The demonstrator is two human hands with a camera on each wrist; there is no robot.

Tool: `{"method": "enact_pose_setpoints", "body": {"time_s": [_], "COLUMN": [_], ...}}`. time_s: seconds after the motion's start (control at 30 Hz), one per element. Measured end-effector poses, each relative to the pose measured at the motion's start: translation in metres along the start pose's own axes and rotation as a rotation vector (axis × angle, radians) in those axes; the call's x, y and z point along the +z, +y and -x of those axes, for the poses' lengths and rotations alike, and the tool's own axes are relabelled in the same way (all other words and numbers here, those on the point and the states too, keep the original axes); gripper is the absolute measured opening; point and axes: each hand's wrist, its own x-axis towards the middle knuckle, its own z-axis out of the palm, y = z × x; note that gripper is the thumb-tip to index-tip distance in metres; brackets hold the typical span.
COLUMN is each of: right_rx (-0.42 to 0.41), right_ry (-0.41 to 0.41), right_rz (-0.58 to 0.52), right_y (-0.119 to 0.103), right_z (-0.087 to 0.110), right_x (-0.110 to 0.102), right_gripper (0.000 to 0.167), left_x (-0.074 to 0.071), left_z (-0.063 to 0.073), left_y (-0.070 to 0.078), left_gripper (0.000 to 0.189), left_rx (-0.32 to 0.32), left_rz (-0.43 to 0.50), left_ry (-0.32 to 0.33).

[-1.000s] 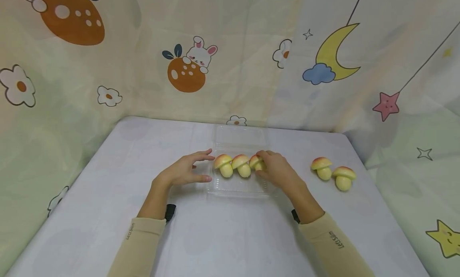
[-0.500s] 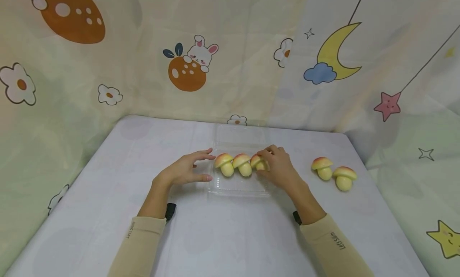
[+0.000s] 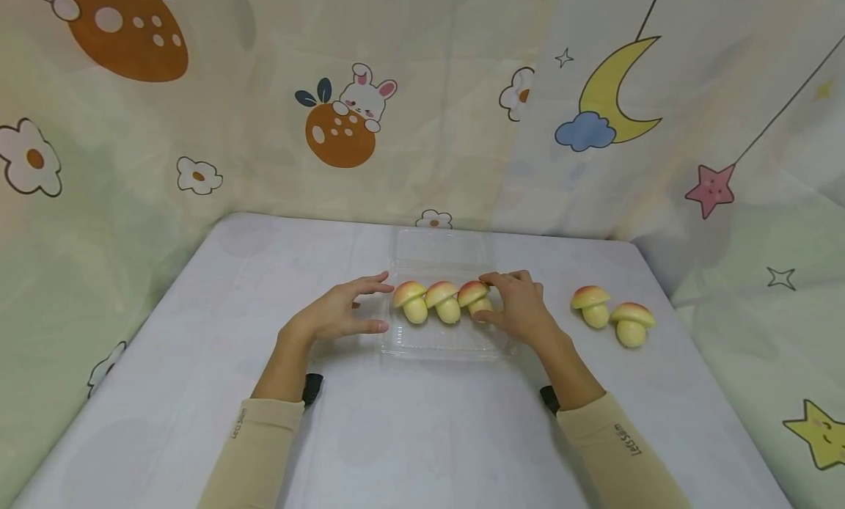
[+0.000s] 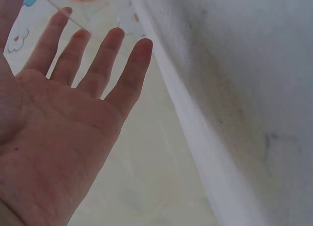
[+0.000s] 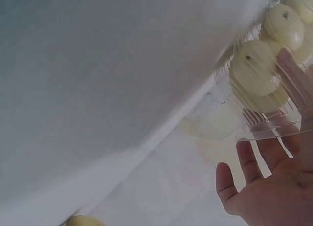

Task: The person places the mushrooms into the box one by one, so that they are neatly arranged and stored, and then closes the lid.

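Three toy-like mushrooms with red-yellow caps and pale stems lie in a row in a clear plastic box: the left mushroom (image 3: pixel 414 309), the middle mushroom (image 3: pixel 447 311) and the right mushroom (image 3: pixel 474 293). The lid of the box (image 3: pixel 429 348) is folded back, away from me. At the box's left side my left hand (image 3: pixel 333 311) has its fingers spread, holding nothing. My right hand (image 3: pixel 524 311) is at the right side, thumb and fingertips beside or touching the right mushroom. Through the clear wall, the right wrist view shows its thumb (image 5: pixel 293 79) straight against the mushrooms.
Two more mushrooms lie on the table to the right of the box: a nearer mushroom (image 3: pixel 631 327) and a farther mushroom (image 3: pixel 592 305). A white cloth covers the table (image 3: pixel 396 436). Behind it hangs a printed curtain (image 3: pixel 449 127).
My right hand has drawn back slightly to the right and its fingers have loosened, so more of the right mushroom shows. The left hand has stayed in place.
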Motion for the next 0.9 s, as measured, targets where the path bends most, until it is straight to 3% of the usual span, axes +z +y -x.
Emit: {"method": "enact_pose_setpoints", "body": {"time_s": [0.3,0.57,0.9], "right_rx": [-0.044,-0.058,-0.078], "right_ry": [0.013,0.008,0.006], "right_rz": [0.020,-0.104,-0.146], "right_y": [0.002,0.007,0.016], "right_z": [0.002,0.007,0.013], "right_x": [0.000,-0.006,-0.020], "right_gripper": [0.070,0.073,0.070], "left_x": [0.000,0.000,0.000], "left_z": [-0.001,-0.001,0.000], "left_y": [-0.003,-0.001,-0.001], "left_gripper": [0.071,0.073,0.072], "left_rx": [0.007,0.008,0.000], "left_rz": [0.003,0.003,-0.005], "left_ry": [-0.003,-0.013,0.000]}}
